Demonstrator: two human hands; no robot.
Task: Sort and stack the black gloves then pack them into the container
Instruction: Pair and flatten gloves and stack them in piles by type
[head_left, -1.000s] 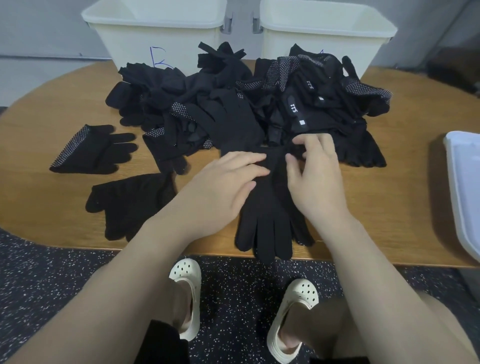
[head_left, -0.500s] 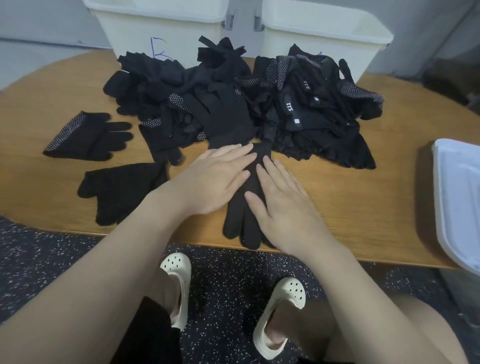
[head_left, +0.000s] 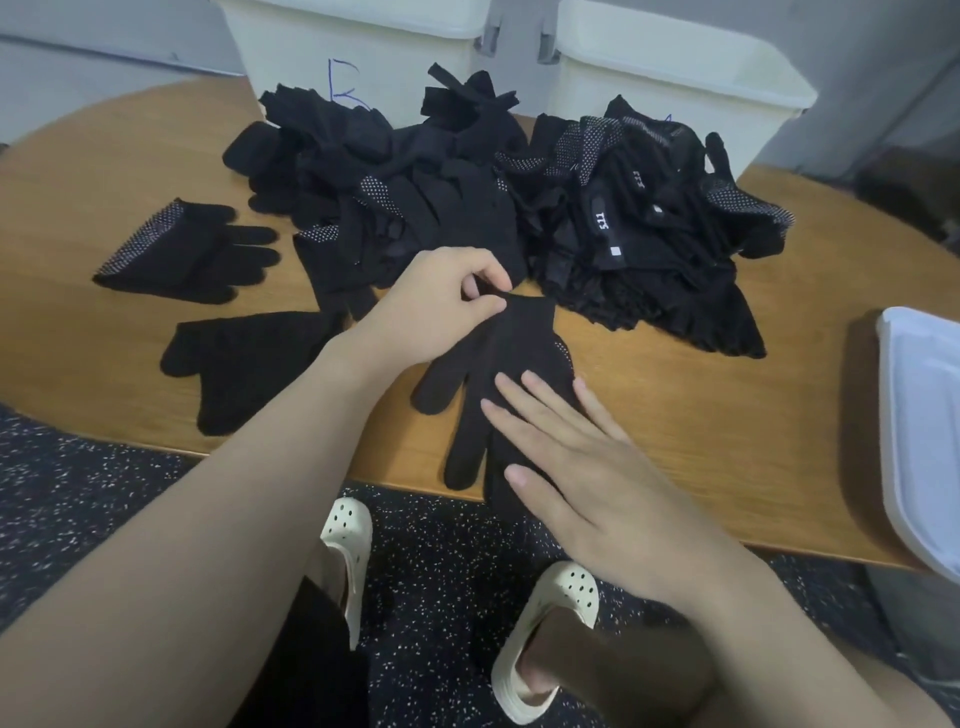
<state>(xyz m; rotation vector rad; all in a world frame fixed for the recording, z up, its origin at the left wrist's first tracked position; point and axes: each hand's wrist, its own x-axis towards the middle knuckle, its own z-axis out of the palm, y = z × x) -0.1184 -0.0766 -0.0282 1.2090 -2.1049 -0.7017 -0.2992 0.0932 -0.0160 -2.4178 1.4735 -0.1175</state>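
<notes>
A black glove (head_left: 511, 358) lies flat at the table's near edge, its fingers hanging over toward me. My left hand (head_left: 434, 306) pinches the glove's cuff at its far end. My right hand (head_left: 582, 467) lies flat with straight fingers on the glove's finger part. Behind them sits a big heap of black gloves (head_left: 519, 202), some with white-dotted palms. Two sorted stacks lie at the left: a dotted-cuff stack (head_left: 192, 254) and a plain stack (head_left: 244, 364).
Two cream bins (head_left: 363, 57) (head_left: 675, 88) stand at the back of the wooden table (head_left: 727, 415); the left one bears a blue letter. A white lid or tray (head_left: 924, 431) lies at the right edge. Below the table are my legs and cream clogs on speckled floor.
My left hand moved from lying flat on the glove to pinching its cuff. The right hand slid down toward the glove's fingers, which are now spread flatter.
</notes>
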